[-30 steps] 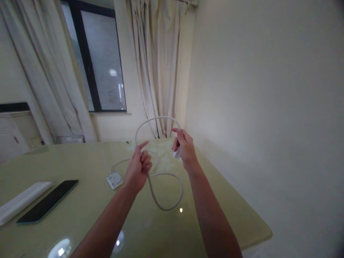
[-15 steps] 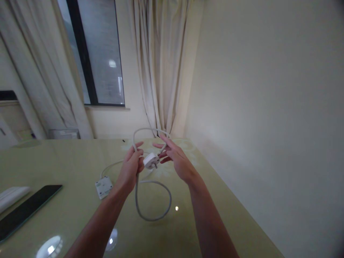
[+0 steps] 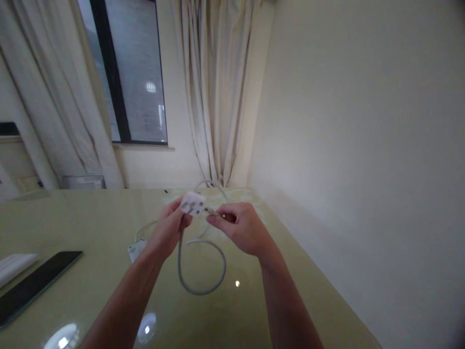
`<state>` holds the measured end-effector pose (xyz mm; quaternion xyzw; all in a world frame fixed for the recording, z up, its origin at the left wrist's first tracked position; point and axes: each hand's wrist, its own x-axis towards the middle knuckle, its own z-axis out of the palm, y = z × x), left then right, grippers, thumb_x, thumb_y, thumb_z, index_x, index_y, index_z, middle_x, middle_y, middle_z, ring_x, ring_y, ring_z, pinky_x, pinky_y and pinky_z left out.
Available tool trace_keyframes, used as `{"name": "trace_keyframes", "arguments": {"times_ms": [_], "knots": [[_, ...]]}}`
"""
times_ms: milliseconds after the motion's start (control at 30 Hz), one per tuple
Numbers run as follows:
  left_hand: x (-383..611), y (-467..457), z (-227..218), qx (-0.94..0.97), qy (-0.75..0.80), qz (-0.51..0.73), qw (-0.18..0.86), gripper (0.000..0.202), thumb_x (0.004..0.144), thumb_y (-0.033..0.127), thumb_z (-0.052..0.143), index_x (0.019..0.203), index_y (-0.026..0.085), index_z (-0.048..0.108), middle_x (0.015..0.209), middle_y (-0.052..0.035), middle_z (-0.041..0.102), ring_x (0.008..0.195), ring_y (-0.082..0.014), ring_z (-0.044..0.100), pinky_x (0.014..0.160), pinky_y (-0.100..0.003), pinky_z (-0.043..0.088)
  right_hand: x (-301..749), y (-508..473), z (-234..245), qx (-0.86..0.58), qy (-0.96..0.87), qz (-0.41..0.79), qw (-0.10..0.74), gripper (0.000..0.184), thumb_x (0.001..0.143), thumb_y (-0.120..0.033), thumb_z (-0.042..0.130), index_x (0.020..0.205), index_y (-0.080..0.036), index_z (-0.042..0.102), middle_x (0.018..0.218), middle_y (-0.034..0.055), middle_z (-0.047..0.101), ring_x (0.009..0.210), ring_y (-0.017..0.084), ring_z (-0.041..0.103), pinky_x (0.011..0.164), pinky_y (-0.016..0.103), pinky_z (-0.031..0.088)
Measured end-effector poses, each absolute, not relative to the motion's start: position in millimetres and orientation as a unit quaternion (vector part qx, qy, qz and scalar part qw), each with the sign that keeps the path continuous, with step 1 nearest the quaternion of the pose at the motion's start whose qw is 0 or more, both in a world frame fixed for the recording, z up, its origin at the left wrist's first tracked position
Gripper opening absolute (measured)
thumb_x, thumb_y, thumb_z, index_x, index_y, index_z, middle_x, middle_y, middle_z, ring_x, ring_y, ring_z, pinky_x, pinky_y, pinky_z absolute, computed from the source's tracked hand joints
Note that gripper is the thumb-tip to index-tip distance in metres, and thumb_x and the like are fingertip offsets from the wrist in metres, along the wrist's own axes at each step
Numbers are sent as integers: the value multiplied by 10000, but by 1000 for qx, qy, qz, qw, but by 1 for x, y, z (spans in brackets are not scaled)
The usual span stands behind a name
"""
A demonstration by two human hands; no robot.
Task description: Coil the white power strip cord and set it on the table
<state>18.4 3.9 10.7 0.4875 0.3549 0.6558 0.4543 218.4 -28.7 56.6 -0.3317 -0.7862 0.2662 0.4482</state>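
Note:
A white power plug [image 3: 193, 204] is up in front of me, its pins turned toward me. My right hand [image 3: 238, 225] is closed in a pinch on the cord right behind the plug. My left hand [image 3: 170, 228] is at the plug's left side, its fingers closed round the grey-white cable [image 3: 202, 294]; whether they also press on the plug is partly hidden. The cable arcs up behind the hands and drops below them in a loop. Left of my left forearm lies a white socket block [image 3: 137, 250], partly covered by the forearm, with the cord running out of it.
The glossy greenish table [image 3: 218, 325] meets a plain wall [image 3: 345, 169] on the right. A black flat slab [image 3: 39, 286] and a white object [image 3: 16, 267] lie at the left. Curtains [image 3: 221, 97] and a window [image 3: 140, 72] stand behind.
My right hand has gone from spread fingers to a pinch on the cord behind the plug. The plug has moved up and left, and its pins have turned toward me.

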Motion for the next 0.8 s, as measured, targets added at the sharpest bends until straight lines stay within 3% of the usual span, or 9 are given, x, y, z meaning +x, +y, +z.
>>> {"name": "trace_keyframes", "arguments": {"times_ms": [100,200,333,400,467,533,633,700,800], "knots": [[30,2,10,529,324,640,453,355,797,426,799,1050,181,753,820,-46,685,731,-156,602,650,-244,505,205,-13,48,-296,-688,432,502,382,926,-500,683,706,-187,687,493,-62,452,454,83,352,473,238,240],[49,1,4,596,329,611,405,348,910,506,697,1049,188,721,928,-68,727,864,-199,670,791,-315,564,192,11,30,-256,-569,551,554,379,901,-530,677,736,-191,638,437,-80,452,402,79,342,441,222,266],[59,11,-14,621,413,579,329,410,1000,561,502,847,203,630,732,-21,659,553,-155,586,557,-283,481,189,35,12,-260,-451,646,558,255,860,-420,743,866,-173,676,561,-57,595,492,87,517,520,199,425],[54,17,-21,636,462,552,278,456,1013,559,434,750,217,583,653,-7,607,472,-143,501,491,-278,395,194,38,11,-307,-451,647,532,215,901,-375,702,935,-162,706,660,-19,680,536,92,584,533,194,434],[45,23,-23,645,483,542,239,448,999,547,434,715,224,562,615,0,570,484,-149,478,483,-278,352,201,32,17,-396,-526,579,481,253,965,-377,627,908,-151,726,695,26,729,497,98,584,489,204,386],[37,25,-21,642,489,546,225,405,975,539,468,751,221,582,599,10,551,516,-160,492,490,-273,341,208,17,28,-490,-636,419,424,348,997,-399,599,792,-148,726,645,47,724,436,106,545,480,234,369],[30,22,-13,627,490,560,230,383,958,545,510,805,209,614,590,14,558,544,-168,526,504,-267,359,213,-13,47,-529,-728,171,402,321,975,-399,675,765,-169,750,675,53,737,546,145,633,586,268,445],[30,16,-6,629,466,567,257,362,948,549,561,840,207,606,601,16,583,565,-167,563,524,-261,396,212,-28,54,-462,-770,120,423,197,978,-364,691,1011,-193,783,869,61,792,751,180,718,717,290,516],[34,4,3,628,417,583,304,340,948,556,617,923,222,557,632,29,633,585,-156,607,546,-245,446,207,-32,52,-360,-842,62,398,516,936,-284,748,1432,-231,616,1311,104,738,1180,244,680,1025,386,512]]}}
